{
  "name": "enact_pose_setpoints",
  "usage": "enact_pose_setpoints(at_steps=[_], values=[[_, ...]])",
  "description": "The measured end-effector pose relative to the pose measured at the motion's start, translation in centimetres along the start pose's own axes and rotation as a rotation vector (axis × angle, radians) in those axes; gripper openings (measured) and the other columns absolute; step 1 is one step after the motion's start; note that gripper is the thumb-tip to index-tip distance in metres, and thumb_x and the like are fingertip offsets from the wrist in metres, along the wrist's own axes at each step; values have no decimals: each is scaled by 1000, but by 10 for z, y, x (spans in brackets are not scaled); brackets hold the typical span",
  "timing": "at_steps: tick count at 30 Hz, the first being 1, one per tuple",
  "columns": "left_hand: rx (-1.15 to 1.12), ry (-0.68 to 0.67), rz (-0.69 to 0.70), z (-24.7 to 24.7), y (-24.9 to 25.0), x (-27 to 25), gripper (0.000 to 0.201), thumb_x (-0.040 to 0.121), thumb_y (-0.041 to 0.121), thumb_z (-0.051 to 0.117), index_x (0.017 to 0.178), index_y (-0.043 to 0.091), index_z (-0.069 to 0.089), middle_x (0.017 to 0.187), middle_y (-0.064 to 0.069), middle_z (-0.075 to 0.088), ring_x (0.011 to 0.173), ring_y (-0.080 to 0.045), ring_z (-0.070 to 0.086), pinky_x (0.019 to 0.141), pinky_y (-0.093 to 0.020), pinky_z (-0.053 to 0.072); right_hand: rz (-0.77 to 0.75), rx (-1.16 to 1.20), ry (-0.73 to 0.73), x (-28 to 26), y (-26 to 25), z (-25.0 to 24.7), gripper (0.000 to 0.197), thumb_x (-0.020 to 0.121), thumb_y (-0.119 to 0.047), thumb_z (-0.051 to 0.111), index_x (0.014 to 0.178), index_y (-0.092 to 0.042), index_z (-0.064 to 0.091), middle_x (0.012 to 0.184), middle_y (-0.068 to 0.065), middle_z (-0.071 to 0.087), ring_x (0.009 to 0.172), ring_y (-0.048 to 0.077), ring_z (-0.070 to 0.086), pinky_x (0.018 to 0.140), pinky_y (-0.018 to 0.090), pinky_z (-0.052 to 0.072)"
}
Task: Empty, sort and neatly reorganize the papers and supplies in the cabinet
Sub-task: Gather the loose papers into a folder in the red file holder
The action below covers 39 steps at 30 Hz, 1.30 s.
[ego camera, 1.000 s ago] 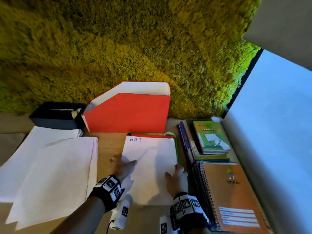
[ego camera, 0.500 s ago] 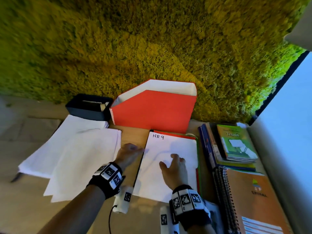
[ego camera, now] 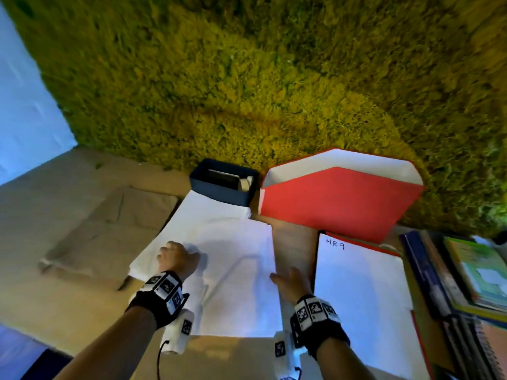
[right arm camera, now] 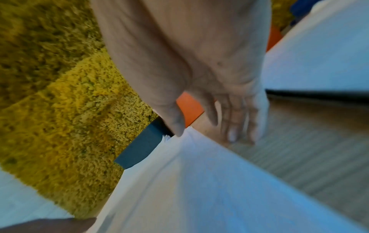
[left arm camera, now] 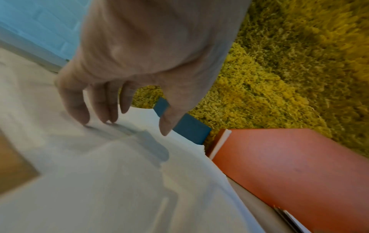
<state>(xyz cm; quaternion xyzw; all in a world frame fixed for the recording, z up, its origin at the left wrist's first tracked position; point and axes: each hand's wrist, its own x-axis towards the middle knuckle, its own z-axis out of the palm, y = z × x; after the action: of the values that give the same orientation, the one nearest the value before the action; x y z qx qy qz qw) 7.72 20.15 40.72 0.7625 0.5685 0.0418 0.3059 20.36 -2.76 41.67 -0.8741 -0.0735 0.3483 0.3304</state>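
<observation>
A pile of loose white sheets (ego camera: 236,270) lies on the wooden surface. My left hand (ego camera: 178,257) rests on its left part, and in the left wrist view the left hand (left arm camera: 135,124) has straight fingers whose fingertips (left arm camera: 107,119) touch the paper. My right hand (ego camera: 288,279) sits at the pile's right edge. The right wrist view shows the right hand (right arm camera: 203,134) with its thumb on the white sheets (right arm camera: 199,181) and its fingers (right arm camera: 231,134) on the wood beside them. A white sheet marked HR9 (ego camera: 362,297) lies to the right on a red folder. Neither hand grips anything.
A red magazine file (ego camera: 337,198) and a dark blue box (ego camera: 223,185) stand at the back against the moss wall (ego camera: 247,78). Stacked notebooks and books (ego camera: 472,275) fill the right side. Brown paper or card (ego camera: 104,220) lies on the left.
Both hands have left the HR9 sheet and moved left onto the pile of loose white sheets. The head view has swung left with them.
</observation>
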Motion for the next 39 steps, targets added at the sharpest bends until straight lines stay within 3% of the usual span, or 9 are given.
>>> enact_pose_setpoints(at_steps=[3,8,11,15,20,25,28,36,39], values=[[-124,-145,-9,-1,-18,25,88,58,57,77,118,-5,58,115,-20,63,105,-33,63,85,-35,54,45,112,64,40,3,33,49,69,-53,73,89,-12,55,94,14,54,80,22,51,69,29,36],[-428,-397,75,5,-12,19,25,73,23,79,63,9,62,49,1,57,44,-15,52,42,-22,38,137,170,17,42,-8,51,48,76,-45,76,101,-7,60,97,12,62,87,27,61,65,28,44],[-569,-416,177,10,-2,7,25,55,24,72,74,11,61,69,-7,63,59,-19,56,53,-33,45,120,171,66,38,-10,55,49,71,-47,79,94,-10,56,77,5,56,67,20,53,57,24,38],[-595,-324,507,3,21,-13,17,80,6,67,90,14,55,80,-3,59,65,-14,50,55,-21,39,63,423,143,31,-5,41,32,75,-27,79,82,0,64,68,10,57,58,22,51,54,26,34],[-722,-343,918,-20,41,-25,13,94,17,58,106,12,58,92,-5,66,75,-19,59,73,-33,53,-267,523,364,8,-15,8,28,78,-16,66,106,-14,67,98,6,73,86,22,67,82,37,51],[-841,-332,914,-19,63,-40,44,96,25,62,137,18,47,129,8,63,109,-6,65,90,-27,54,-362,497,716,-24,-33,-15,12,94,-4,49,85,0,42,71,8,36,66,22,39,52,20,31],[-885,-366,782,0,67,-41,46,88,26,73,126,22,46,121,9,66,106,-4,66,90,-26,53,-301,456,748,-20,-24,-11,38,95,-13,52,126,3,37,97,11,55,90,24,50,76,27,35],[-720,-364,864,13,61,-23,30,98,29,58,122,10,63,98,0,72,99,-8,68,78,-15,48,-370,336,739,-28,-20,-14,24,101,-23,44,86,-6,49,74,10,52,75,30,49,65,34,31],[-766,-205,838,-12,58,-5,35,97,37,57,99,3,64,65,-5,48,54,-6,42,56,-24,34,-442,288,741,-23,-41,-14,24,101,-25,43,96,-4,54,77,9,51,76,28,46,69,33,31]])
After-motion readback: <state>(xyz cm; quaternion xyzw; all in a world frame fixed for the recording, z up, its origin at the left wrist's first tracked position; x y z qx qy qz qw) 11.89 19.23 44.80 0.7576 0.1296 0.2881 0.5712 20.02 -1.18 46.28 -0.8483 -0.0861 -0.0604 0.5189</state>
